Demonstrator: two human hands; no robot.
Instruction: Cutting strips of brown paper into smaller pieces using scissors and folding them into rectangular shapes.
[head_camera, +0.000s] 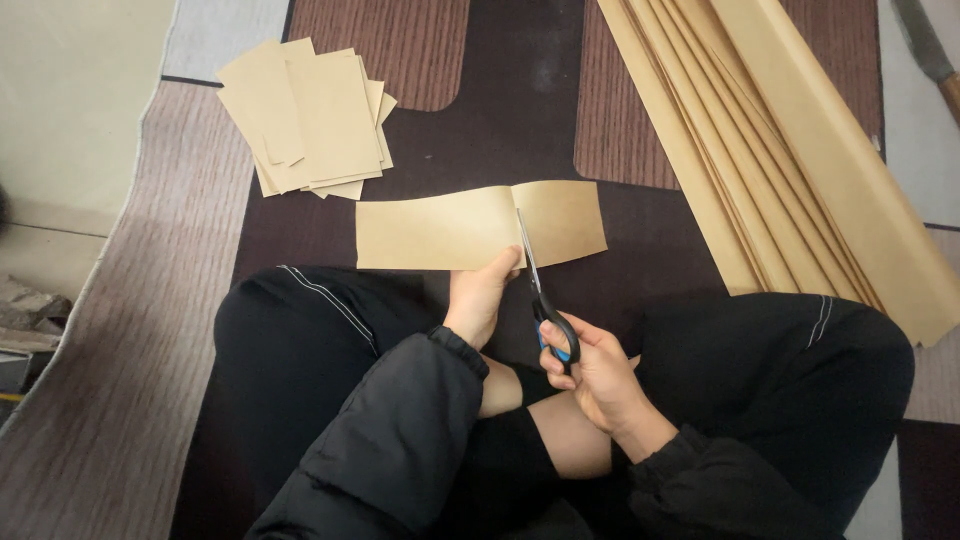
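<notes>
- A brown striped rug (120, 400) is lying under everything, with the paper strip resting on its dark middle band.
- A long folded stack of tan paper sheets (790, 170) is stretching diagonally to the right of the strip, well apart from it, its lower end reaching the person's right knee (800, 350).
- The person's black-trousered legs are crossing just below the strip, and the left knee (290, 330) is sitting under its left half.
- A fanned pile of cut tan pieces (305, 115) is lying above and left of the strip, near it but not touching.
- The paper strip (440, 232) is lying flat crosswise, partly slit from its lower edge upward.
- The left hand (480, 295) is pinching the strip's lower edge just left of the slit, thumb on top.
- The right hand (595, 375) is gripping the blue-and-black handles of the scissors (535, 285) below the strip, fingers curled closed through the loops.
- The scissor blades are running up through the strip, nearly closed.
</notes>
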